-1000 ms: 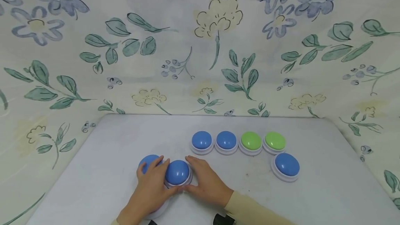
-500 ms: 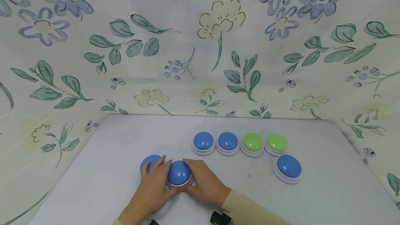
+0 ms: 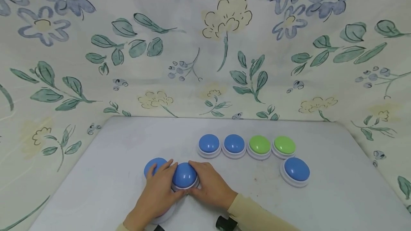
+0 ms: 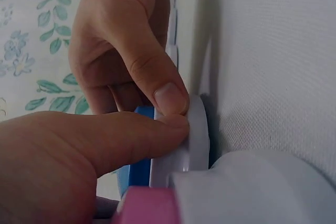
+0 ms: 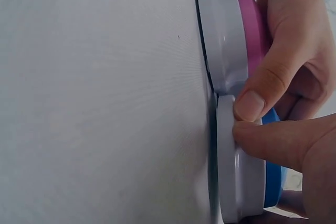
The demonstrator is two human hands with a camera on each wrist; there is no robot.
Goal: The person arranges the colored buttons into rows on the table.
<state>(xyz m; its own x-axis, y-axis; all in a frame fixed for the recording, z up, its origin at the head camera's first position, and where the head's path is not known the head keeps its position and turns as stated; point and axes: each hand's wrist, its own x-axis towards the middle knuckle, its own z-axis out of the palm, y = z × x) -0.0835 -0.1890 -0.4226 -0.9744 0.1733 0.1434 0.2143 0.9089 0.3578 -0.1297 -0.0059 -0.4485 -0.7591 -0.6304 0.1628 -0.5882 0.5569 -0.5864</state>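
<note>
A blue dome push button (image 3: 184, 175) on a white round base sits between my two hands. My left hand (image 3: 157, 191) holds its left side, the thumb on the front of the base. From the other side my right hand (image 3: 213, 187) grips it, and the two thumb tips meet in the wrist views. Another blue button (image 3: 153, 164) is partly covered by the left fingers. Below the left palm lies a pink button (image 5: 253, 30), its white base touching or almost touching the held one's base. Whether the held base is fully flat on the table cannot be told.
Toward the back stand two blue buttons (image 3: 209, 143) and two green buttons (image 3: 259, 145) in a row. One more blue button (image 3: 297, 169) is in front of the row's right end. Floral cloth (image 3: 186, 56) hangs behind the white table (image 3: 138, 134).
The head view has shifted slightly. My right hand has edged left, its fingers now closer against the blue button. The left hand keeps its place on it.
</note>
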